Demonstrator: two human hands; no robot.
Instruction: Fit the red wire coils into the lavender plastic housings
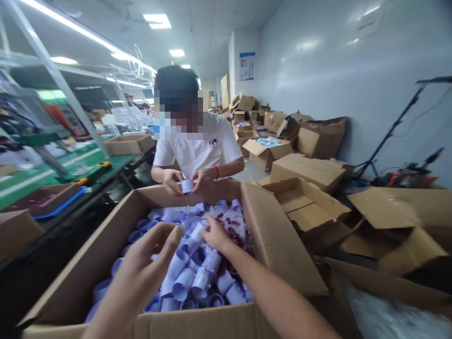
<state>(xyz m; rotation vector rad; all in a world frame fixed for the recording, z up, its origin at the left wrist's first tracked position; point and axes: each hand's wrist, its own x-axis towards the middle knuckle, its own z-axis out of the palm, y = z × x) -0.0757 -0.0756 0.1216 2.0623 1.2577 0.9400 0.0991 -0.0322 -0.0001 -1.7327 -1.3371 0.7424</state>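
A large cardboard box (pixel 197 325) in front of me is filled with pale lavender-white plastic cups (pixel 183 285), lying at all angles. My right hand (pixel 215 234) reaches into the box, thumb and fingers closed at the edge of one cup (pixel 197 232). Over the left part of the pile hovers my left hand (pixel 151 249), half curled, with a gap between thumb and fingers and nothing visible in it. Small dark-red pieces (pixel 235 235) lie along the right side inside the box. Across from me, a co-worker's hands hold another cup (pixel 187 186).
The co-worker (pixel 201 141) in a white shirt leans over the box's far side. A green workbench (pixel 42 174) with a cardboard tray (pixel 130 143) runs along the left. Open cartons (pixel 310 202) crowd the right floor, and a black stand (pixel 391 132) stands by the wall.
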